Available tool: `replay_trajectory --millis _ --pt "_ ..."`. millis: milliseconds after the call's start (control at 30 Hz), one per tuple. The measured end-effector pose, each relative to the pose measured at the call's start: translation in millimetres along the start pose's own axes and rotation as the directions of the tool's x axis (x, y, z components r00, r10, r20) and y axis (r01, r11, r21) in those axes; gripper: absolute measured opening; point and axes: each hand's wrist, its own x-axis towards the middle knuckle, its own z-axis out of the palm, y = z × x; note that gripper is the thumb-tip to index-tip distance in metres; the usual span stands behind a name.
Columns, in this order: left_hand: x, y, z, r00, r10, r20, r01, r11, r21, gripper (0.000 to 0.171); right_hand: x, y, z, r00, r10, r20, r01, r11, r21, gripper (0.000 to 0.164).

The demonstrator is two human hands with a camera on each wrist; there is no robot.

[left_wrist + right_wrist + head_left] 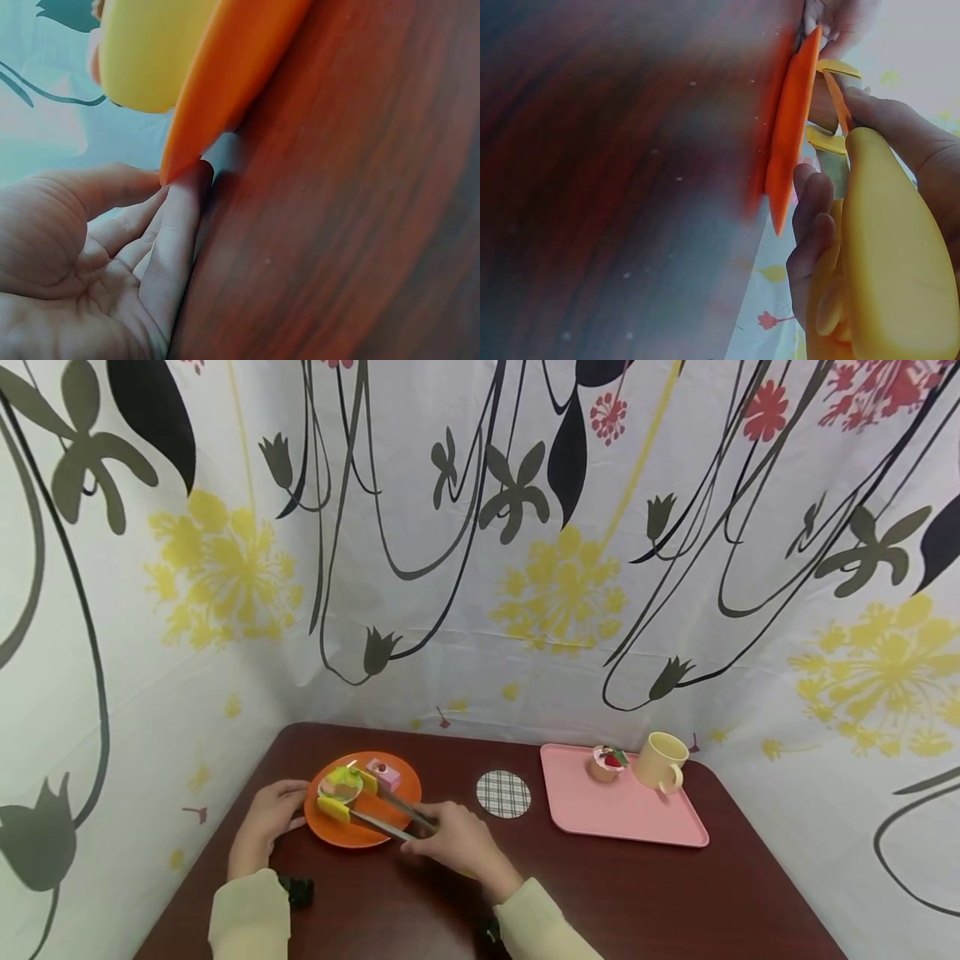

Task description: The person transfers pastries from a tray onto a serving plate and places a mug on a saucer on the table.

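On the left of the table lies an orange plate [352,837]. My left hand [272,814] pinches its rim between thumb and fingers, seen closely in the left wrist view [112,247]. My right hand [457,839] grips metal tongs [378,827] with yellow tips; their yellow handle [892,255] fills much of the right wrist view. The tong tips lie on either side of a small round toy cake [341,787] with a yellow-green top, over the plate. Whether the cake touches the plate is unclear. Behind it, a pink toy cake slice [385,774] sits on the plate.
A round checked coaster [503,794] lies right of the plate. Farther right is a pink tray [600,814] bearing a toy cupcake [606,765] and a pale yellow mug [662,760]. A flower-patterned cloth [465,610] hangs behind the dark wooden table [637,893].
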Motion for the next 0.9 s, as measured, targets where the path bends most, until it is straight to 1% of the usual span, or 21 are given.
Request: replay_trajectory --millis 100,233,367,500,600,767,900 --pt "0.7 3.0 0.8 1.0 -0.001 -0.007 0.001 1.0 -0.004 0.057 -0.3 0.4 -0.2 1.0 -0.001 0.005 0.001 1.0 0.002 0.059" --pt "0.9 2.8 2.2 1.0 -0.005 -0.012 0.005 1.0 -0.006 0.059 -0.7 0.2 0.0 1.0 0.003 0.01 -0.003 1.0 0.0 0.06" --pt "-0.3 1.6 2.6 1.0 -0.016 -0.01 0.016 1.0 -0.001 0.058 -0.5 2.0 0.9 1.0 -0.003 0.011 0.004 0.999 -0.033 0.062" --pt "-2.7 -0.4 1.7 1.0 -0.014 -0.007 0.014 1.0 -0.001 0.059 -0.4 2.9 2.0 1.0 -0.014 0.014 0.015 0.998 -0.058 0.065" --pt "-3.9 -0.5 0.8 1.0 -0.003 -0.002 0.003 1.0 -0.002 0.059 0.1 2.8 2.7 1.0 -0.014 0.011 0.015 0.999 -0.052 0.066" --pt "-4.5 5.2 3.6 1.0 0.003 0.008 -0.003 1.0 -0.013 0.058 -2.7 4.2 -1.0 1.0 -0.005 0.009 0.005 0.999 -0.033 0.071" --pt "-5.1 3.5 3.0 1.0 -0.005 0.005 0.005 1.0 -0.011 0.059 -8.0 2.6 -4.1 1.0 -0.004 0.001 0.004 0.999 -0.035 0.073"
